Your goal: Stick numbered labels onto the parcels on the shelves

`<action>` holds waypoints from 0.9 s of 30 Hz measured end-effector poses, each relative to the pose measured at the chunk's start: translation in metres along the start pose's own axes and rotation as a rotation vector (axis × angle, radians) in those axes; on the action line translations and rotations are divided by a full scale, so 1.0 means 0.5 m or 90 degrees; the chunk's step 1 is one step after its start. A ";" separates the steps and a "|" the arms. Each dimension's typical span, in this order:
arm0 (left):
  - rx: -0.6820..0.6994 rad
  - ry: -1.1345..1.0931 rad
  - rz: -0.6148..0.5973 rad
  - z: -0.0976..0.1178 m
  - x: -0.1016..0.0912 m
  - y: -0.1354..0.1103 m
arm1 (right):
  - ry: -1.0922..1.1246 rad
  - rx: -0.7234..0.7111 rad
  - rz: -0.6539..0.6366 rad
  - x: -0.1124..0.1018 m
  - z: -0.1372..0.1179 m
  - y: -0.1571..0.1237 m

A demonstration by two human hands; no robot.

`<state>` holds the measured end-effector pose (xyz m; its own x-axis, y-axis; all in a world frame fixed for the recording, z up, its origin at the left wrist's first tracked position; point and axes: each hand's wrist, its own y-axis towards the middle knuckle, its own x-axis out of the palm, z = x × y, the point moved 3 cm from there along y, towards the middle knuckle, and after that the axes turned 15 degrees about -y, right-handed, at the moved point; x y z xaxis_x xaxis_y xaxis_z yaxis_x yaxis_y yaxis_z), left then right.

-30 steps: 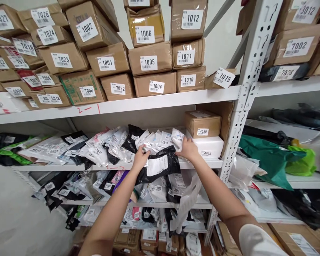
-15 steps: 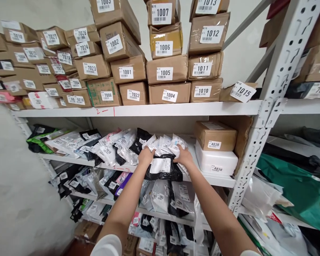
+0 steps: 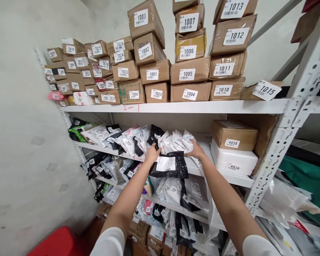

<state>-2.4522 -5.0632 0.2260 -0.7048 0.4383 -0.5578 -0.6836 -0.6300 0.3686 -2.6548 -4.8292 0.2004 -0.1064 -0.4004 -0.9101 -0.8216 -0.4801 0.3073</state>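
Observation:
My left hand [image 3: 152, 153] presses against the left end of a row of white mailer bags [image 3: 174, 142], its fingers closed at the bags' edge. At the row's right end, my right hand [image 3: 196, 150] closes on the outermost labelled bag, its far fingers partly hidden. Between my wrists a black plastic mailer bag [image 3: 180, 167] with a large white label lies in front of the white ones, overhanging the shelf edge. Another black bag [image 3: 155, 132] stands just behind my left hand.
Numbered cardboard boxes [image 3: 190, 74] are stacked on the upper shelf [image 3: 176, 107]. Right of my hands, a brown box [image 3: 234, 133] sits on a white foam box [image 3: 234, 158]. More bagged parcels [image 3: 173, 188] fill lower shelves. A perforated upright [image 3: 285, 131] stands at right; a red object [image 3: 56, 243] is lower left.
The view has swung left, so shelves and hands appear farther right and more left wall shows. Both hands stay at the ends of the white row; the black bag in front sits slightly differently.

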 end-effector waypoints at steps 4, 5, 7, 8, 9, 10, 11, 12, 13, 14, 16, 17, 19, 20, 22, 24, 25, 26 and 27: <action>-0.007 -0.055 0.013 -0.075 -0.089 -0.041 | -0.026 0.038 -0.013 -0.001 -0.026 -0.012; -0.006 -0.075 0.008 -0.095 -0.110 -0.055 | -0.028 0.041 -0.018 -0.006 -0.023 -0.017; -0.009 -0.117 -0.014 -0.138 -0.145 -0.092 | -0.035 0.047 -0.027 -0.019 -0.012 -0.029; -0.015 -0.139 -0.026 -0.161 -0.161 -0.114 | -0.041 0.050 -0.029 -0.025 -0.006 -0.035; -0.023 -0.162 -0.034 -0.183 -0.174 -0.140 | -0.047 0.053 -0.030 -0.032 -0.001 -0.042; -0.035 -0.185 -0.035 -0.205 -0.187 -0.169 | -0.054 0.056 -0.029 -0.038 0.001 -0.049; -0.049 -0.208 -0.032 -0.226 -0.200 -0.201 | -0.060 0.058 -0.027 -0.044 0.001 -0.055; -0.068 -0.229 -0.021 -0.244 -0.213 -0.236 | -0.065 0.059 -0.027 -0.051 0.000 -0.062; -0.089 -0.246 -0.006 -0.259 -0.226 -0.274 | -0.069 0.059 -0.028 -0.058 -0.002 -0.068; -0.111 -0.258 0.010 -0.270 -0.239 -0.315 | -0.073 0.056 -0.034 -0.068 -0.004 -0.076; -0.177 -0.302 0.061 -0.281 -0.268 -0.404 | -0.080 0.057 -0.032 -0.091 -0.008 -0.097; -0.217 -0.348 0.099 -0.281 -0.283 -0.451 | -0.083 0.060 -0.011 -0.105 -0.011 -0.113; -0.283 -0.482 0.211 -0.271 -0.311 -0.552 | -0.068 0.041 0.082 -0.127 -0.027 -0.158; -0.297 -0.551 0.283 -0.261 -0.323 -0.603 | -0.039 0.008 0.131 -0.130 -0.045 -0.190; -0.284 -0.634 0.431 -0.233 -0.342 -0.706 | 0.078 -0.141 0.147 -0.105 -0.108 -0.281; -0.268 -0.650 0.572 -0.204 -0.350 -0.804 | 0.249 -0.376 -0.070 -0.039 -0.206 -0.420; -0.266 -0.651 0.633 -0.189 -0.350 -0.851 | 0.343 -0.499 -0.217 -0.002 -0.261 -0.510; -0.268 -0.655 0.688 -0.175 -0.349 -0.896 | 0.432 -0.593 -0.356 0.030 -0.316 -0.609; -0.268 -0.663 0.735 -0.162 -0.350 -0.941 | 0.509 -0.639 -0.461 0.056 -0.369 -0.709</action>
<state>-1.9921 -4.8955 0.0900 -0.7172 -0.2590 0.6470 0.2519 -0.9620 -0.1059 -2.2634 -4.8144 0.1171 0.7540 0.0029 -0.6569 0.1996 -0.9537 0.2250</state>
